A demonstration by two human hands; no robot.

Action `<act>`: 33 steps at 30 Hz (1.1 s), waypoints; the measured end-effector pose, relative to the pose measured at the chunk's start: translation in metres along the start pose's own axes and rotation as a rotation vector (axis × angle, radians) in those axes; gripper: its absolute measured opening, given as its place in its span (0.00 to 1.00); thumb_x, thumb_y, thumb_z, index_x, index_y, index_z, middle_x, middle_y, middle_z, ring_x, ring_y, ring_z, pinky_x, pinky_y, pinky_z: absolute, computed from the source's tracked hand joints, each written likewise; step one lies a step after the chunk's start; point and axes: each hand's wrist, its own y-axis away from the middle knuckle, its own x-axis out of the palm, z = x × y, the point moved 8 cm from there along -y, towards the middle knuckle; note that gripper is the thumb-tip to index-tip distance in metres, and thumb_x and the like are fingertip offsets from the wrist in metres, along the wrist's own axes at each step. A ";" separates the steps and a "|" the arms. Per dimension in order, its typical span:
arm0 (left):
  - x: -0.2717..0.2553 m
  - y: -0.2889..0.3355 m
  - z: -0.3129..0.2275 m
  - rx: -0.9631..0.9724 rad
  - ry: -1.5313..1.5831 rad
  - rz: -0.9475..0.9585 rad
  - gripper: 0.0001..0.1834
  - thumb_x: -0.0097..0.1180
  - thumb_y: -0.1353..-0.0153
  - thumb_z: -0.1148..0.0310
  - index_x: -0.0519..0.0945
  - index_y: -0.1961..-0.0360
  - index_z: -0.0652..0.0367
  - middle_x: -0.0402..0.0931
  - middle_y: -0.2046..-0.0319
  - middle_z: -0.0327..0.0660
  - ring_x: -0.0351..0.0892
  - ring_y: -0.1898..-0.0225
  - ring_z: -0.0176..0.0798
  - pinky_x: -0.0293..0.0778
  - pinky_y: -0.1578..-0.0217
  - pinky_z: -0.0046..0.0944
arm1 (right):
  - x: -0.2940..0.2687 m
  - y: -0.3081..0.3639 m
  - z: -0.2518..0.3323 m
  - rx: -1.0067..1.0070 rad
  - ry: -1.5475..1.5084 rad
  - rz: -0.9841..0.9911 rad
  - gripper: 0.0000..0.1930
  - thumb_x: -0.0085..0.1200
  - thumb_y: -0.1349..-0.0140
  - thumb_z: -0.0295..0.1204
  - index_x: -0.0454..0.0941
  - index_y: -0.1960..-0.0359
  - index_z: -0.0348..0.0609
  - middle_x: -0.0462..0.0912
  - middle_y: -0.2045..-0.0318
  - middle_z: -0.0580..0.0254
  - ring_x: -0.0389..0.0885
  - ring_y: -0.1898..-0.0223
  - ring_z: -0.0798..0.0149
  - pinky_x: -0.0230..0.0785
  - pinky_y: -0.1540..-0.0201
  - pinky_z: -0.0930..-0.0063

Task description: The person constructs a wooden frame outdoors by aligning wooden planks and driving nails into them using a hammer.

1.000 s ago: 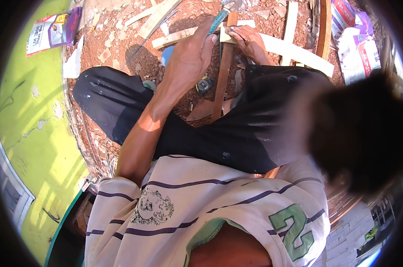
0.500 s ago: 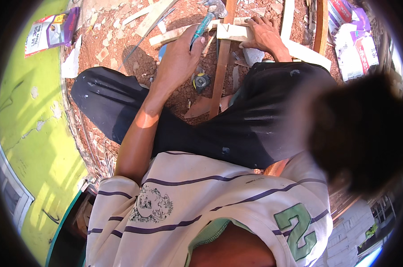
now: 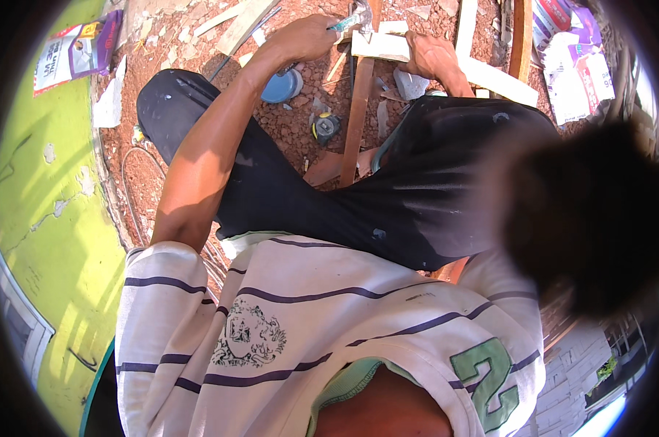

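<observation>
My left hand [image 3: 311, 36] is closed round the teal handle of a hammer [image 3: 344, 25]. The hammer's metal head is over the far edge of a short pale wooden piece [image 3: 380, 46], and I cannot tell whether it touches. That piece lies across a reddish-brown wooden strip [image 3: 359, 109], which runs from between my legs to the far edge. My right hand [image 3: 433, 57] grips the right end of the short piece, its fingers partly hidden. Another pale strip shows just behind the short piece.
On the reddish soil between my legs lie a tape measure [image 3: 326, 127], a round blue lid or container [image 3: 282, 86] and a grey stone chunk [image 3: 411, 84]. Pale boards [image 3: 248, 25] lie far left, a purple-and-white sack [image 3: 578, 80] right. A yellow-green wall [image 3: 45, 197] borders the left.
My left hand has moved forward, swinging the hammer from a raised slant down to the wooden piece. The blue container shows more fully now. My right hand stays at the piece's right end.
</observation>
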 end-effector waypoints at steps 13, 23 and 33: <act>0.007 -0.009 0.004 -0.135 0.292 0.130 0.24 0.44 0.27 0.63 0.70 0.32 0.54 0.68 0.82 0.35 0.70 0.86 0.31 0.63 0.89 0.33 | -0.021 0.031 -0.008 -0.058 -0.155 -0.250 0.16 0.61 0.44 0.36 0.81 0.57 0.41 0.87 0.66 0.49 0.87 0.61 0.49 0.78 0.60 0.55; 0.003 -0.006 0.021 -0.162 0.381 0.023 0.24 0.47 0.26 0.60 0.70 0.32 0.54 0.68 0.80 0.34 0.66 0.86 0.29 0.62 0.90 0.32 | -0.003 0.014 -0.015 -0.031 -0.163 -0.237 0.16 0.63 0.50 0.35 0.82 0.61 0.42 0.87 0.68 0.50 0.88 0.64 0.49 0.78 0.62 0.57; -0.005 0.006 0.006 -0.013 0.126 -0.082 0.24 0.45 0.28 0.59 0.71 0.34 0.53 0.82 0.65 0.54 0.83 0.66 0.54 0.78 0.60 0.49 | -0.007 0.011 -0.010 0.024 -0.130 -0.125 0.10 0.60 0.47 0.33 0.82 0.66 0.41 0.87 0.70 0.50 0.87 0.65 0.48 0.77 0.63 0.55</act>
